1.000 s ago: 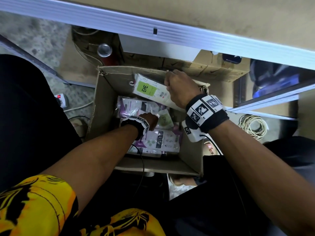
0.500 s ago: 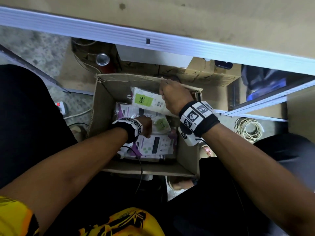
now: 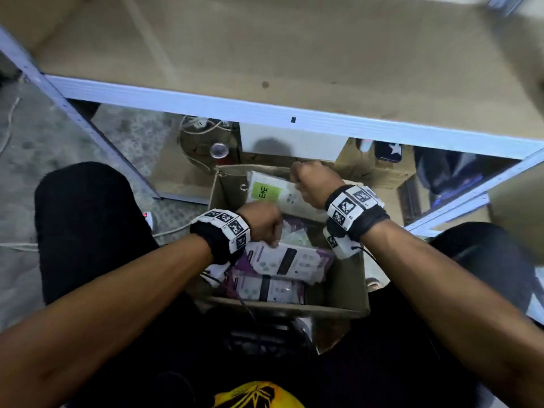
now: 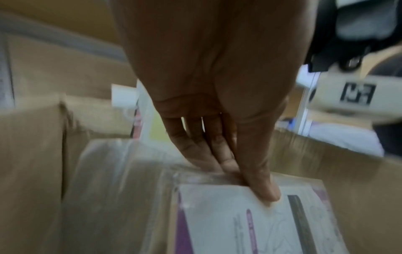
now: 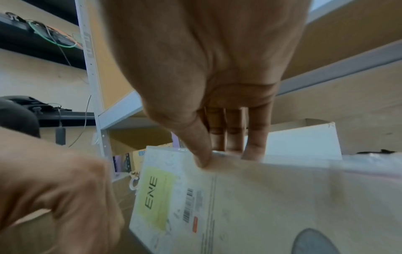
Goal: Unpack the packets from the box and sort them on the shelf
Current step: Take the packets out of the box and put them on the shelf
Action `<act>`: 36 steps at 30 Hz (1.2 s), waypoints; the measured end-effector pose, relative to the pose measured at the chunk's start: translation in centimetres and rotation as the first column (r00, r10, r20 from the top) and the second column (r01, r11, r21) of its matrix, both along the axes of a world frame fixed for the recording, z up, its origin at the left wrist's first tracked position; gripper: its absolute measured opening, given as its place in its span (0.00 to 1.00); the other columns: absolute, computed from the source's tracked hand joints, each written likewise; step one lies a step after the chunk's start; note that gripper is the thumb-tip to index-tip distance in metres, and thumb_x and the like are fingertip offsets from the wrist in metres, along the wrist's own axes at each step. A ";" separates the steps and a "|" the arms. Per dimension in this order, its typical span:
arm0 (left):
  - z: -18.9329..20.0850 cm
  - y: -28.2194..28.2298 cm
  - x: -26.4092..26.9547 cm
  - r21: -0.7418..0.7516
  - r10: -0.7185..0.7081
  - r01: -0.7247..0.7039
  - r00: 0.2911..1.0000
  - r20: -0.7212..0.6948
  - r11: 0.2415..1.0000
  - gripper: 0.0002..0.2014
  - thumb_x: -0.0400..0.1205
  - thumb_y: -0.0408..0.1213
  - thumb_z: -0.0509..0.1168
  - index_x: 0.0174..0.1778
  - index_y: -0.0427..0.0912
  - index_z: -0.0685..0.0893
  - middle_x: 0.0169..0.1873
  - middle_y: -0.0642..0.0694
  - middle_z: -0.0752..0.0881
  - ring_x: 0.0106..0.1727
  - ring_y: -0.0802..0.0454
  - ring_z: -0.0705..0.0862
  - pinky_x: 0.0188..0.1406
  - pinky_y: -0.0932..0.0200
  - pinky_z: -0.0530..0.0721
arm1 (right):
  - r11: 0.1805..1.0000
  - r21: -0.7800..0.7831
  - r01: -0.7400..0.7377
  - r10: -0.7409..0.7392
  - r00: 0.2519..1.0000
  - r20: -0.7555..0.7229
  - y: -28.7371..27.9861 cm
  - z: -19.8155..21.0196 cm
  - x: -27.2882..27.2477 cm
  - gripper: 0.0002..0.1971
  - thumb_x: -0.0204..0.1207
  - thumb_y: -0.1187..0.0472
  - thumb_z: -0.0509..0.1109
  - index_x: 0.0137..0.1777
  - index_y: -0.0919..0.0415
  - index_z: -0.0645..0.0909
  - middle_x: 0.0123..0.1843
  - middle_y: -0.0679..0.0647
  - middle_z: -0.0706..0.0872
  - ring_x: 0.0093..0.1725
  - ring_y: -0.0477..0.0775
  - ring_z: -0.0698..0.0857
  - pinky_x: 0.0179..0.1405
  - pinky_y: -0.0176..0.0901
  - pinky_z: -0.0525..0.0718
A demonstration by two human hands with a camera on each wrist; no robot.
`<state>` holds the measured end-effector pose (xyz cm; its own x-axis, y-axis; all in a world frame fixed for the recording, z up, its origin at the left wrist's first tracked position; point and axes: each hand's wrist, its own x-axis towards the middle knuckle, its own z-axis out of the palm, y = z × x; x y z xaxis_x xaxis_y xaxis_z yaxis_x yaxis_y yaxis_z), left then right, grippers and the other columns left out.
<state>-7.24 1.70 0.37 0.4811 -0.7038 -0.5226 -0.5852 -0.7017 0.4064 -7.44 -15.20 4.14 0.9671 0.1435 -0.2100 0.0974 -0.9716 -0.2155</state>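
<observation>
An open cardboard box [image 3: 347, 295] stands on the floor between my knees, with several clear-wrapped packets inside. My right hand [image 3: 312, 181] pinches the top edge of a white packet with a green "ENE" label [image 3: 265, 191] [image 5: 165, 194], held upright at the box's far side. My left hand [image 3: 265, 222] pinches the top edge of a white-and-purple packet [image 3: 285, 260] [image 4: 239, 220], thumb [image 4: 263, 185] on its face and fingers behind. Another purple packet [image 3: 265, 290] lies beneath it.
A wide beige shelf board [image 3: 294, 54] with a white metal front rail [image 3: 206, 103] spans above the box. Below it stand brown cartons [image 3: 371, 169], a can [image 3: 218, 150] and cables. A coiled cord and a power strip [image 3: 148, 219] lie on the floor at left.
Both hands have risen, each lifting its packet up in the box. The head view has tilted up, showing more of the shelf board.
</observation>
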 end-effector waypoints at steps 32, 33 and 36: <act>21.8 14.2 11.4 -0.692 0.409 -0.689 0.708 -0.576 0.217 0.14 0.81 0.35 0.71 0.57 0.29 0.87 0.50 0.35 0.87 0.46 0.47 0.84 0.41 0.65 0.87 | 0.326 0.889 0.322 -0.493 0.860 -0.131 -2.0 19.1 -1.2 0.07 0.80 0.72 0.70 0.54 0.65 0.76 0.49 0.66 0.79 0.47 0.62 0.80 0.48 0.54 0.82; 21.4 14.1 11.9 -0.678 0.431 -0.715 0.673 -0.601 0.173 0.13 0.81 0.35 0.71 0.56 0.30 0.87 0.48 0.35 0.86 0.45 0.47 0.81 0.40 0.63 0.83 | 0.296 0.895 0.333 -0.496 0.854 -0.154 -1.7 19.0 -0.2 0.07 0.80 0.72 0.70 0.54 0.66 0.76 0.48 0.66 0.80 0.44 0.61 0.82 0.45 0.50 0.84; 20.1 13.7 13.9 -0.623 0.508 -0.782 0.546 -0.666 0.025 0.06 0.82 0.33 0.70 0.40 0.36 0.88 0.28 0.45 0.87 0.26 0.56 0.80 0.29 0.65 0.80 | 0.213 0.909 0.358 -0.482 0.848 -0.221 -0.7 18.7 3.4 0.07 0.79 0.73 0.70 0.54 0.66 0.77 0.48 0.64 0.84 0.42 0.60 0.86 0.44 0.49 0.89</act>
